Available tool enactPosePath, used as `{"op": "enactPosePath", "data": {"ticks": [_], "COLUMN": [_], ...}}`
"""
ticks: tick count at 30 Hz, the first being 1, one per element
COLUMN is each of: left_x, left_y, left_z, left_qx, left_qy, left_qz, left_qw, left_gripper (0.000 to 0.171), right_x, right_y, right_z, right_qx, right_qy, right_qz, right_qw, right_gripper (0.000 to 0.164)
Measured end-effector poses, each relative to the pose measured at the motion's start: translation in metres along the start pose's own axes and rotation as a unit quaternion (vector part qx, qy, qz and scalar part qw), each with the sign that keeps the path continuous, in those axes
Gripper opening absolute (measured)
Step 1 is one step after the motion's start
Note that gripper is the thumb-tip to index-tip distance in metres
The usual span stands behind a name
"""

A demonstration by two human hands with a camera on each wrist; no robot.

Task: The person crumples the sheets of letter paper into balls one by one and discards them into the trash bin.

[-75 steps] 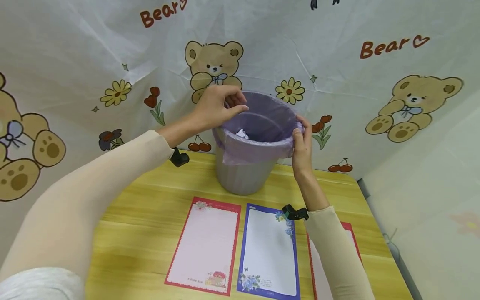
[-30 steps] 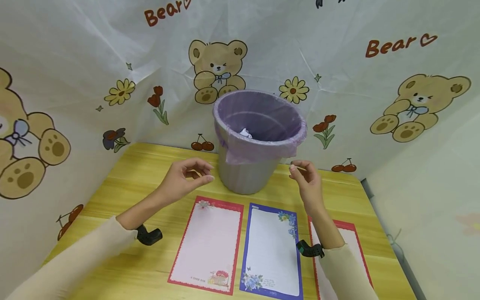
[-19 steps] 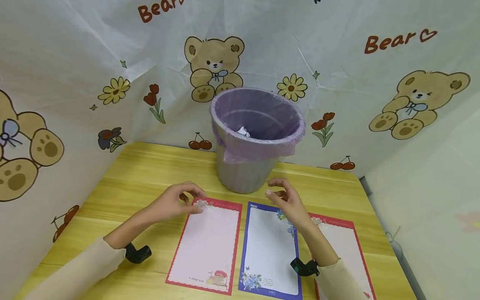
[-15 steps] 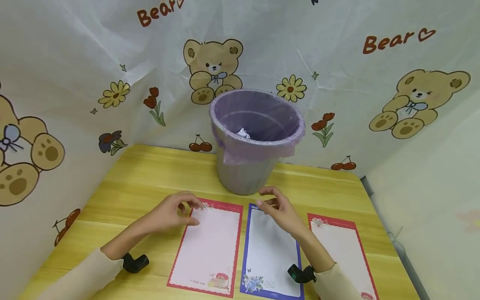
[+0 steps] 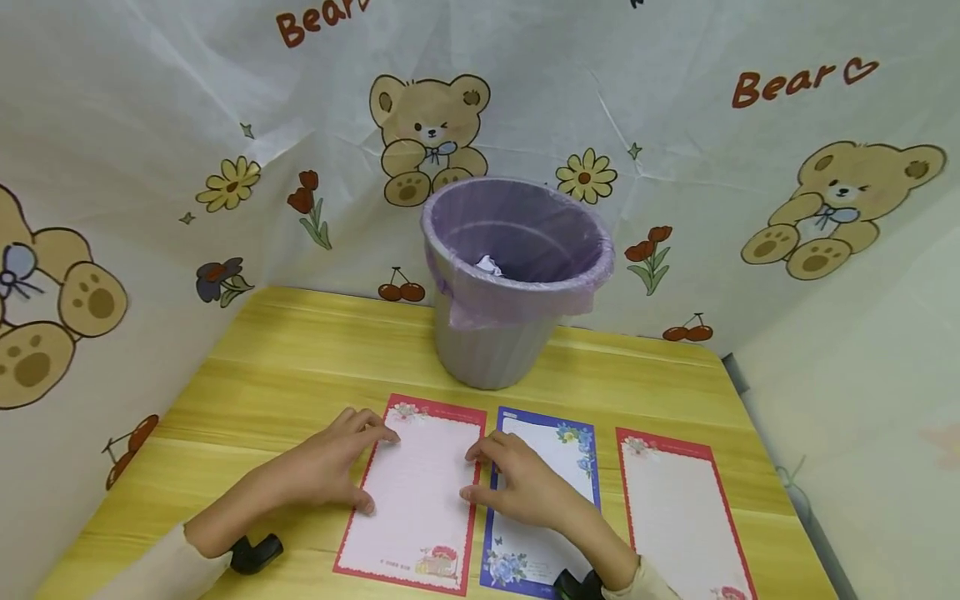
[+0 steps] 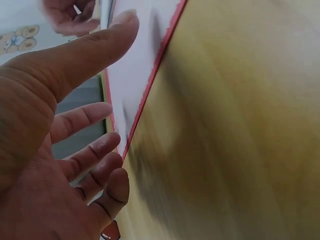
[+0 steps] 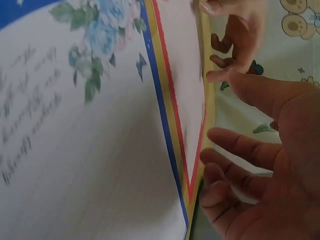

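Showing fingers (image 5: 384, 435) gently bent and released on the left hand (image 5: 318, 468), with index tip and thumb over the left margin of the left red-bordered sheet (image 5: 423, 508), at lower center of the head view. Showing likewise relaxed, released fingers on the right hand (image 5: 528, 490), slightly farther right, with index tip and thumb over the right margin of the same sheet and the palm above the blue-bordered sheet (image 5: 540, 554). Cannot tell contact from mere nearness between fingertips and paper. Presenting, in the left wrist view, a thumb stretched above the pale paper toward upper center.

Differing from half a second earlier in the placing of both hands: now lower in the frame and at the two long sides of the left red-bordered sheet, rather than near the sheets' upper ends. Differing further from two and a half seconds earlier, with both hands then up at the bin (image 5: 491, 354).

Keeping the same row of sheets along the lower frame, completed at lower right by the right red-bordered sheet (image 5: 682, 517). Retaining, at center, the gray bin with purple liner (image 5: 517, 307) folded over the rim and a crumpled white piece (image 5: 489, 265) inside. Resting all on a yellow wood-grain table (image 5: 300, 367), before a bear-print cloth (image 5: 525, 50) across the upper frame.
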State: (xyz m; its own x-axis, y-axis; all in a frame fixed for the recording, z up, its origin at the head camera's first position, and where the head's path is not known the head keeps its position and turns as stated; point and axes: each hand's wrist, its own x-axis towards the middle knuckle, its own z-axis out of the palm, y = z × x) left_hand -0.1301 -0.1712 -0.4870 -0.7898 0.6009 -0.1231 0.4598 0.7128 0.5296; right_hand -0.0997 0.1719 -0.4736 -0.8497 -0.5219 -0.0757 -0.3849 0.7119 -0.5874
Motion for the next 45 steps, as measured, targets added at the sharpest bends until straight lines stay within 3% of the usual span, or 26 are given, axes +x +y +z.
{"op": "enactPosePath", "data": {"ticks": [7, 17, 24, 32, 40, 45], "left_x": [-0.003, -0.002, 0.002, 0.006, 0.008, 0.008], "left_y": [-0.002, 0.003, 0.001, -0.001, -0.002, -0.001], "left_z": [0.005, 0.002, 0.002, 0.002, 0.001, 0.003], "left_qx": [0.028, 0.036, 0.050, 0.049, 0.039, 0.032], "left_qy": [-0.008, -0.016, -0.010, -0.009, -0.009, -0.005], "left_qz": [0.012, 0.012, 0.012, 0.002, 0.001, 0.002], "left_qw": [0.9995, 0.9992, 0.9986, 0.9987, 0.9992, 0.9995], "left_gripper": [0.096, 0.109, 0.119, 0.132, 0.130, 0.110], "right_x": [0.001, 0.004, 0.011, 0.014, 0.014, 0.012], "right_y": [-0.011, -0.011, -0.008, -0.005, -0.004, -0.002], "right_z": [0.017, 0.022, 0.023, 0.021, 0.021, 0.022], "right_qx": [-0.119, -0.162, -0.144, -0.114, -0.102, -0.085], "right_qy": [-0.043, -0.034, -0.006, -0.014, -0.012, -0.010], "right_qz": [0.007, -0.002, 0.024, 0.024, 0.017, 0.005], "right_qw": [0.992, 0.986, 0.989, 0.993, 0.995, 0.996], "right_gripper": [0.091, 0.104, 0.106, 0.114, 0.112, 0.095]}}
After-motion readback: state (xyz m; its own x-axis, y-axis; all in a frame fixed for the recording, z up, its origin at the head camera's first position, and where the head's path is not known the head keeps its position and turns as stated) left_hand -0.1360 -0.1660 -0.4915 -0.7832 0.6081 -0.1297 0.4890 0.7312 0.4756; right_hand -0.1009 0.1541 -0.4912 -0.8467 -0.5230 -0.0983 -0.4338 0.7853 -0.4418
